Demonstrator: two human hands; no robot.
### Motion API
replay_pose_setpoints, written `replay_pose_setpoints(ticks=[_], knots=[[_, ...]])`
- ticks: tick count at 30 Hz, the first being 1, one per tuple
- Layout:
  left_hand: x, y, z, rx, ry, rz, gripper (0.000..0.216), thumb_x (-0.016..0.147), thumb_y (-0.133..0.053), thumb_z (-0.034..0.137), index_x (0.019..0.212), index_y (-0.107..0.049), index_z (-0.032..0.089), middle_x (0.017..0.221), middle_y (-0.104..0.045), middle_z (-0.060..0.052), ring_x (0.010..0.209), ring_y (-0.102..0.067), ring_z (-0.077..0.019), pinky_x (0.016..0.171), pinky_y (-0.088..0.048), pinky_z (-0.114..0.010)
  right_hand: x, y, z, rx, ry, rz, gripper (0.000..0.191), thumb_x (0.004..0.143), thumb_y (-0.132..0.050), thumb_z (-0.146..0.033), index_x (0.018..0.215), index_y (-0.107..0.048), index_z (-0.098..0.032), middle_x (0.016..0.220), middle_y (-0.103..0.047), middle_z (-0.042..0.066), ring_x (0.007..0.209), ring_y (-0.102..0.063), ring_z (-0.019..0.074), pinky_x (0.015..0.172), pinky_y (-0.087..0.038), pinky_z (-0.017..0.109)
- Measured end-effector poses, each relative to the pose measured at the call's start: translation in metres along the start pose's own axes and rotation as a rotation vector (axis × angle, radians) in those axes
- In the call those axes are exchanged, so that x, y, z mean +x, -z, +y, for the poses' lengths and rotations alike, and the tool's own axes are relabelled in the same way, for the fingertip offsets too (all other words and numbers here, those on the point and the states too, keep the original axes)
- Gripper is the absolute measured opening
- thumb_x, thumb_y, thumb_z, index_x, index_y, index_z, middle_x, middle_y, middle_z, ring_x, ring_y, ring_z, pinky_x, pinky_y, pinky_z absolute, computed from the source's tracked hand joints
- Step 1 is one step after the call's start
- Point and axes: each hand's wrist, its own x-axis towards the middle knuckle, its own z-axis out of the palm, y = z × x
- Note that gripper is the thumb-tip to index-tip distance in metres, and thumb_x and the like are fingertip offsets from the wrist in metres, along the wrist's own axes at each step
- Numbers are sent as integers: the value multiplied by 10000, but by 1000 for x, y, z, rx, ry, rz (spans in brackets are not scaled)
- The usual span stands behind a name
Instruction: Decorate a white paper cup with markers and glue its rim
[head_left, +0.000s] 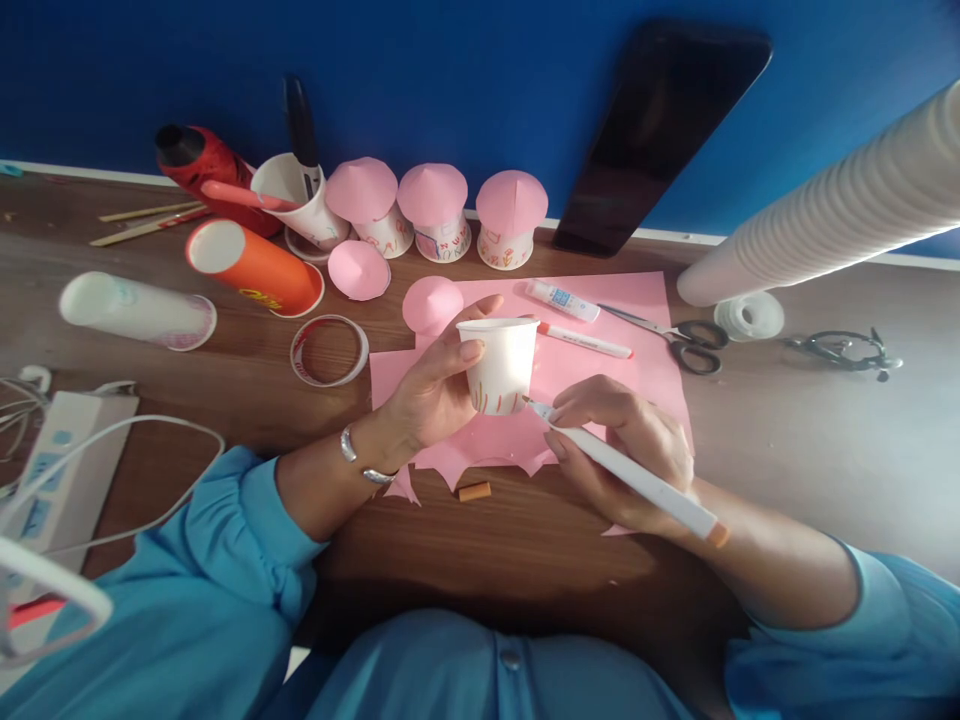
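Note:
My left hand [442,385] is closed around a white paper cup [501,362], which stands upright in the air above pink paper [645,345]. Short orange and red strokes run along the cup's lower edge. In my right hand [626,440] is a white marker [637,482] with an orange end, its tip at or very near the cup's lower right side. An orange marker cap [475,491] lies on the table below the cup. Behind the cup, a red-tipped marker [589,341] and a glue stick [564,300] rest on the paper.
Cups with pink cone roofs [512,215] line the blue wall. Scissors [697,345], a tape roll [330,350], an orange canister [251,265] and a pen-holding cup [300,205] surround the paper. A tall cup stack [825,200] leans at right; a power strip [71,480] lies left.

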Motion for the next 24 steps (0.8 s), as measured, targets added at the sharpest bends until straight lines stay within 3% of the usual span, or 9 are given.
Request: replay_pose_setpoints(ticks=[5, 24], knots=[[1, -4, -1, 37, -1, 2, 861, 812, -917, 445, 1572, -528, 328, 1351, -779, -99, 1081, -784, -292, 889, -613, -398, -1, -1, -1, -28, -1, -7, 192, 983, -662, -94, 1069, -591, -251, 835, -714, -1, 725, -750, 166, 601, -622, 285], [0, 0, -5, 98, -1, -3, 598, 868, -874, 409, 1406, -636, 298, 1322, -752, -92, 1036, -738, -238, 768, -583, -330, -2, -7, 1, -58, -1, -3, 187, 988, -671, -96, 1068, -598, -249, 841, -724, 3, 722, -754, 162, 601, -630, 276]])
